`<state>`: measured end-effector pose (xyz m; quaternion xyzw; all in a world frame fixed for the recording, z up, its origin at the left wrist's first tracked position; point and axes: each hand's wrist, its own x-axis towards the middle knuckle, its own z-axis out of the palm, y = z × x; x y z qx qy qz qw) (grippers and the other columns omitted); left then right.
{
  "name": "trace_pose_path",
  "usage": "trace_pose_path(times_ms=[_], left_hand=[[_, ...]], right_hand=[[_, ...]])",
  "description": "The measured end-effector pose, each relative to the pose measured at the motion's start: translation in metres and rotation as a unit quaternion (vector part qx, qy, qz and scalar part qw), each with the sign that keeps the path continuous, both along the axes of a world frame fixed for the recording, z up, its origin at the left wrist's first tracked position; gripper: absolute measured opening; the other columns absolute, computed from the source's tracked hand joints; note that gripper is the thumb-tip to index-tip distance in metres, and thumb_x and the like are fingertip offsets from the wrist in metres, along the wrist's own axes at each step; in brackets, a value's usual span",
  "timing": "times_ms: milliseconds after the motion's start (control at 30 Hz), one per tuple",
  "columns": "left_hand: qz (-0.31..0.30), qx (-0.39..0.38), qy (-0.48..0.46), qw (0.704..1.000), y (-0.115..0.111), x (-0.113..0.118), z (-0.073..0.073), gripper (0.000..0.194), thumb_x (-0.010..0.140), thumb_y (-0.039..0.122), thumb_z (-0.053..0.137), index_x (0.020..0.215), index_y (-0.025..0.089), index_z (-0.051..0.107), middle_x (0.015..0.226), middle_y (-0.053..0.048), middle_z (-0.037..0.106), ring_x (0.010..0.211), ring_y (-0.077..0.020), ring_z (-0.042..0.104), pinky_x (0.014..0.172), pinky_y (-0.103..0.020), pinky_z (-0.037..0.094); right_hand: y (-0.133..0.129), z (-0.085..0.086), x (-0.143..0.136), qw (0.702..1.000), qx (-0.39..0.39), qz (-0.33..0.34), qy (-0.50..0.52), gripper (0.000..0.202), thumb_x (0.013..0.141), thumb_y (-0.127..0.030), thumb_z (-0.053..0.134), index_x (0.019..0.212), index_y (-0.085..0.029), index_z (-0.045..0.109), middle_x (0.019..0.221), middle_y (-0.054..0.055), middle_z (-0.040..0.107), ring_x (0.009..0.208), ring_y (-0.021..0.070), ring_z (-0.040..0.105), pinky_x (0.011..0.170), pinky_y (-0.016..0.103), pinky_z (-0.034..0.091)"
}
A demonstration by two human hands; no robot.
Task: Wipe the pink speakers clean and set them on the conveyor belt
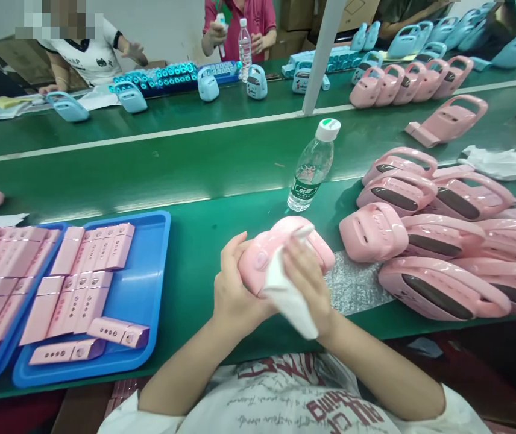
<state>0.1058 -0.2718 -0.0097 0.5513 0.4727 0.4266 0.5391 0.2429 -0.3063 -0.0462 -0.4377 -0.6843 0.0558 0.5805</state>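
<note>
A glossy pink handled device [252, 265], shaped like a small portable speaker, is held up in front of my chest. My left hand [235, 289] wraps round its left side and underside. A white cloth [283, 289] lies under my right hand [307, 280], which presses it against the device's upper face; a tail of the cloth hangs toward my wrist. My palm and the cloth hide part of the device. Just right of my hands, another pink device [373, 232] rests at the edge of a sheet of bubble wrap [357, 283].
Several pink devices [443, 289] are piled at right. A clear water bottle [310, 169] stands beyond my hands. At left, a blue tray [161, 283] holds slim pink pieces [95, 295]. Across the green bench [185, 157], co-workers sit among light-blue devices [208, 84] near a white post [324, 57].
</note>
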Motion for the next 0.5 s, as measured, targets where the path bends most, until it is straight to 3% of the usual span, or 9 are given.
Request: trace_pose_path(times_ms=[67,133,233,333,433,500], left_hand=[[0.030,0.106,0.108,0.988,-0.002,0.005,0.006,0.093,0.053,0.037,0.089,0.133,0.029,0.042,0.129,-0.008,0.059,0.121,-0.0350,0.055,0.109,-0.052,0.040],[0.047,0.196,0.158,0.967,-0.002,0.008,0.012,0.084,0.054,0.040,0.088,0.127,0.027,0.048,0.125,-0.008,0.060,0.113,-0.0322,0.060,0.099,-0.046,0.048],[0.051,0.286,0.173,0.941,0.000,0.011,0.020,0.078,0.056,0.041,0.088,0.124,0.025,0.052,0.123,-0.009,0.061,0.110,-0.0308,0.062,0.091,-0.039,0.053],[0.024,0.354,0.226,0.907,0.001,0.010,0.027,0.081,0.063,0.041,0.085,0.133,0.023,0.049,0.127,-0.011,0.061,0.113,-0.0304,0.062,0.091,-0.036,0.053],[0.003,0.438,0.283,0.853,0.001,0.008,0.032,0.085,0.068,0.041,0.080,0.141,0.019,0.042,0.128,-0.013,0.060,0.114,-0.0307,0.061,0.094,-0.038,0.053],[0.011,0.475,0.304,0.825,0.000,0.008,0.034,0.086,0.068,0.042,0.080,0.141,0.016,0.042,0.123,-0.015,0.061,0.110,-0.0302,0.061,0.094,-0.039,0.052]], right_hand=[[-0.002,-0.012,-0.004,0.985,-0.070,-0.032,0.153,0.053,0.101,-0.029,0.036,0.154,-0.037,0.029,0.159,0.000,0.036,0.147,0.0216,0.033,0.122,0.046,0.031],[-0.006,-0.019,-0.009,0.956,-0.132,-0.032,0.259,0.053,0.103,-0.035,0.029,0.155,-0.034,0.023,0.164,0.000,0.023,0.151,0.0204,0.021,0.124,0.046,0.024],[-0.008,-0.019,-0.013,0.940,-0.163,-0.002,0.301,0.060,0.101,-0.046,0.037,0.156,-0.030,0.021,0.166,0.002,0.016,0.153,0.0206,0.013,0.126,0.042,0.019],[-0.004,-0.008,-0.013,0.918,-0.185,-0.027,0.350,0.065,0.096,-0.054,0.045,0.152,-0.025,0.034,0.161,0.006,0.031,0.150,0.0220,0.025,0.124,0.039,0.026],[0.002,0.010,-0.015,0.858,-0.238,-0.067,0.450,0.062,0.090,-0.063,0.050,0.134,-0.021,0.057,0.138,0.009,0.061,0.133,0.0253,0.054,0.110,0.040,0.047],[0.004,0.023,-0.017,0.813,-0.272,-0.070,0.511,0.060,0.085,-0.069,0.052,0.116,-0.020,0.068,0.118,0.008,0.072,0.116,0.0259,0.066,0.096,0.038,0.056]])
